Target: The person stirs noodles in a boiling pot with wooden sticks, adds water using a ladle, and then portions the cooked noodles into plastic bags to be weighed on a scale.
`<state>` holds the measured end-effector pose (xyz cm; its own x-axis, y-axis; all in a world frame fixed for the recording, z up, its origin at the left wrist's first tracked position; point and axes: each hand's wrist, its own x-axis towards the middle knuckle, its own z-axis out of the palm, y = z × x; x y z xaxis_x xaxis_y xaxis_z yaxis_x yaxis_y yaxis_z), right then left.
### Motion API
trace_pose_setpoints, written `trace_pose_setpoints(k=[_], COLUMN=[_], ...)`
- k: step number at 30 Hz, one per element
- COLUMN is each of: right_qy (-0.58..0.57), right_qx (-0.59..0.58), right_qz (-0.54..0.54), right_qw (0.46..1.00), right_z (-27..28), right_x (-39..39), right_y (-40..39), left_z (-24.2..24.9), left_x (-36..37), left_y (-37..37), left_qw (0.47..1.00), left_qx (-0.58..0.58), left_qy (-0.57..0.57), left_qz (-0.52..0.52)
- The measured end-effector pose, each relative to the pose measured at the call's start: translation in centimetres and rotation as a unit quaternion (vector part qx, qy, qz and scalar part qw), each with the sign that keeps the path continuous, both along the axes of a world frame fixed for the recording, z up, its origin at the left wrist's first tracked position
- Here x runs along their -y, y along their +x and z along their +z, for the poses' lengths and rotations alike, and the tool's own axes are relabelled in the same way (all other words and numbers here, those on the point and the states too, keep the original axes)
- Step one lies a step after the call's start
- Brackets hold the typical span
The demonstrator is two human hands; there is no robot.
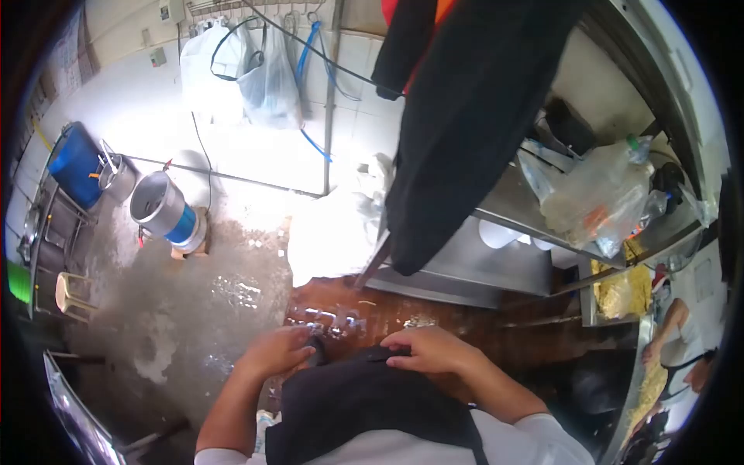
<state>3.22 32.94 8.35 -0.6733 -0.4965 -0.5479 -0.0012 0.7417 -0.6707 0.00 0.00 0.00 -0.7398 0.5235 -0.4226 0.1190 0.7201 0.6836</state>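
I look down at my own body. A black apron (364, 403) covers my front over a white shirt. My left hand (277, 350) rests at the apron's upper left edge, fingers curled by a small dark object that I cannot make out. My right hand (430, 350) lies on the apron's top edge with its fingers bent, pinching the black cloth. Below both hands lies a wet brown floor (434, 314).
A long black garment (465, 116) hangs at upper centre beside a steel counter (504, 256). Plastic bags (597, 194) sit on the counter shelf. A metal pot (159, 205), a blue container (77, 163) and a wet grey floor lie left. Another person (682, 341) stands at right by trays of yellow food (620, 291).
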Motion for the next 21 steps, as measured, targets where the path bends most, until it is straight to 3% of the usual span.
trace_pose_setpoints(k=[2,3,5,8,9,10,12,14,15,17,19,21], right_qy=[0.029,-0.031,0.046,0.028,0.008,0.003,0.007,0.012,0.019,-0.044,-0.051,-0.049], right_qx=[-0.057,-0.062,-0.074,-0.058,-0.041,-0.037,0.004,-0.021,-0.044,-0.021,-0.139,-0.191], right_qz=[-0.050,-0.057,-0.105,-0.152,-0.168,-0.157,-0.201,-0.173,-0.171,-0.159,-0.106,-0.049], right_qw=[0.997,0.996,0.991,0.986,0.985,0.987,0.980,0.985,0.984,0.986,0.983,0.979], right_z=[1.5,-0.4,0.0,-0.8,-1.2,-2.5,-5.4,-4.0,-3.7,-5.6,-4.5,-4.9], right_x=[-1.8,5.7,3.7,3.8,4.1,3.7,2.9,4.7,5.4,5.7,8.0,9.7], right_y=[0.8,-1.4,-1.2,-1.8,-2.1,-2.4,-3.5,-5.2,-5.5,-6.7,-9.0,-11.3], left_z=[-0.4,1.5,-1.7,-3.9,-7.1,-11.8,-12.5,-5.8,-4.3,-1.8,0.9,2.7], left_x=[-1.7,7.2,5.6,5.9,6.6,7.2,8.8,9.1,9.7,9.9,9.4,9.0], left_y=[0.5,-2.3,-2.7,-3.7,-4.2,-4.7,-4.3,-4.7,-4.5,-4.3,-4.4,-4.9], left_qw=[0.999,0.995,0.999,0.998,0.998,0.987,0.964,0.995,0.992,0.992,0.991,0.971], left_qx=[0.017,0.010,0.004,0.024,0.026,0.102,0.175,0.072,0.081,0.007,-0.027,-0.174], left_qy=[-0.034,-0.094,-0.027,0.059,0.054,0.110,0.166,-0.014,-0.022,0.078,0.042,-0.072], left_qz=[-0.012,-0.014,-0.040,0.000,0.009,0.048,0.111,0.070,0.092,0.095,0.125,0.145])
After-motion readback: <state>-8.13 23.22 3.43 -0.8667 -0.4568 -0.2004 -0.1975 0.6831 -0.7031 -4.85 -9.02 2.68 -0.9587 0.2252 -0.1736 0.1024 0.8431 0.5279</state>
